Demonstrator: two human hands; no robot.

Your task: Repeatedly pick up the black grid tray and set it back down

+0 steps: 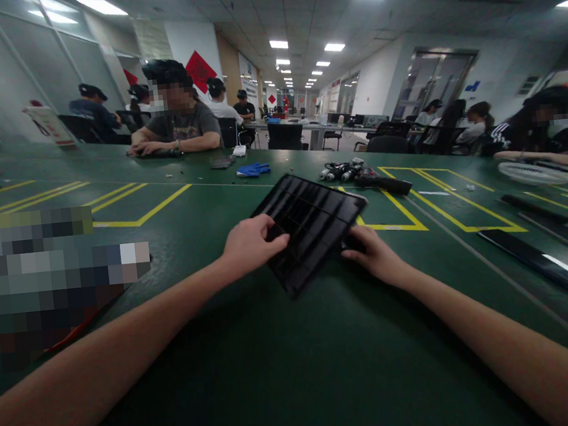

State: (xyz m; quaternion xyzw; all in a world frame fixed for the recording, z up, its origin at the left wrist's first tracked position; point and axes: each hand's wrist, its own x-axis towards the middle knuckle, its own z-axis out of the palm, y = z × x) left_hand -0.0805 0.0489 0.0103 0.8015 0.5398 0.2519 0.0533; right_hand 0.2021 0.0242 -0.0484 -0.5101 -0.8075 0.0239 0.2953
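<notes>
A flat black rectangular panel (309,220) with a grid of thin lines is held tilted above the green table (290,380). My left hand (254,244) grips its left edge, thumb on the face and the other fingers partly behind it. At its right edge is my right hand (371,253), fingers bent round the lower right side; some fingertips are hidden behind the panel. A light strip shows along the panel's upper right edge.
Beyond the panel lie a blue glove (254,170), a bundle of dark cables (343,170) and a black elongated item (384,183). Black strips (539,259) lie at right. Yellow tape marks the table. A person (179,116) sits across it; a blurred-out pile (44,283) is at left.
</notes>
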